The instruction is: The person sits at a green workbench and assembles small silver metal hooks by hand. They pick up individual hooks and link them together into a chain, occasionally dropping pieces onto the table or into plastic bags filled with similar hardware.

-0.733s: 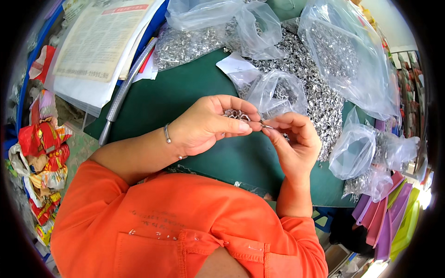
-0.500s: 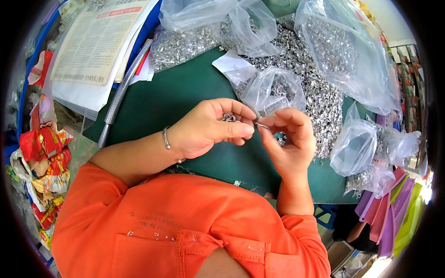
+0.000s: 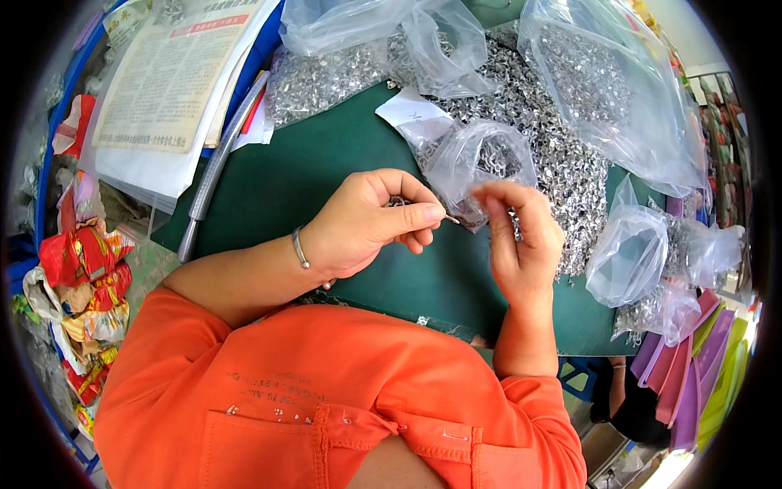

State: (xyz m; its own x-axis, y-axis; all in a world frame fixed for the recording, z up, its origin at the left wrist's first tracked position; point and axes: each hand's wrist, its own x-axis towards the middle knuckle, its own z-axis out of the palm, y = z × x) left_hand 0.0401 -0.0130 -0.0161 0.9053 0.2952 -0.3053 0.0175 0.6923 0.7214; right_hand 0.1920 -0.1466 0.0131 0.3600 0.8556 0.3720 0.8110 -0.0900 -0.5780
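Observation:
My left hand (image 3: 358, 224) is closed, with thumb and index finger pinching a small metal piece (image 3: 450, 218) whose thin end sticks out past the fingertips. Further small silvery metal pieces (image 3: 397, 201) show in the curl of its fingers. Just to the right, my right hand (image 3: 525, 240) is raised with bent fingers and the thumb apart from the index finger. Its fingertips are slightly blurred, and nothing shows between them. Behind both hands sits an open clear plastic bag (image 3: 456, 167) of small metal parts. A large heap of metal parts (image 3: 574, 183) spreads to its right.
The green tabletop (image 3: 269, 175) carries more clear bags (image 3: 627, 261) of metal parts at right and back. A grey metal rod (image 3: 213, 175) lies at left beside a newspaper sheet (image 3: 155, 90). Crumpled wrappers (image 3: 85, 261) fill the left side. Coloured strips (image 3: 688, 367) hang at lower right.
My right hand has drawn off to the right, away from the piece at my left fingertips. The left hand keeps its pinch and has hardly moved.

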